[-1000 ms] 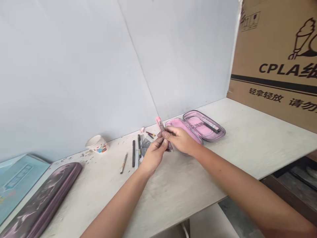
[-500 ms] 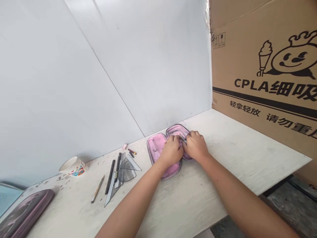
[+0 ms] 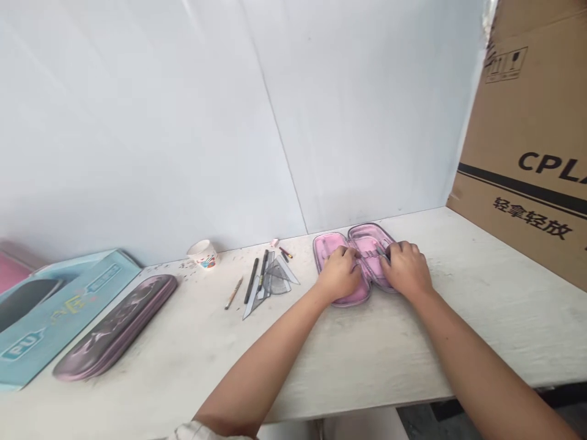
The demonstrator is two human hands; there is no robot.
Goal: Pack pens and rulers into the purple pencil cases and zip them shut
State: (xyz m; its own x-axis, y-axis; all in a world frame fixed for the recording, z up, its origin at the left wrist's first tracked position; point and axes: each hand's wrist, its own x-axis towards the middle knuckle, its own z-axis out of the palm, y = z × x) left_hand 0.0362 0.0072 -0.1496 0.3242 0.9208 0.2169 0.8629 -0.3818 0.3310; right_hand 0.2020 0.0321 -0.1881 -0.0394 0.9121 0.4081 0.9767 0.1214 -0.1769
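Note:
A pink zippered pencil case [image 3: 324,243] lies spread open near the wall, its two halves side by side. My left hand [image 3: 342,274] lies over the left half, fingers curled against the case near its fold. At the right half, my right hand [image 3: 407,269] is closed, with the thumb on the inner side. A slim pen-like item [image 3: 380,248] shows beside that thumb, its lower end hidden by the hand. Elastic loops show on the pink lining. Left of the case lie clear rulers [image 3: 279,282], black pens [image 3: 251,281] and a pencil [image 3: 233,293].
A paper cup [image 3: 203,254] stands by the wall among dark specks. Further left are a closed dark pink case [image 3: 119,327] and a light blue box [image 3: 68,311]. A large cardboard carton [image 3: 527,183] rises at the right. The table's front edge [image 3: 358,410] runs below my forearms.
My view has swung left, showing more of the blue box. My hands have moved apart: left onto the left half, right towards the right half's outer side. More of the lining shows.

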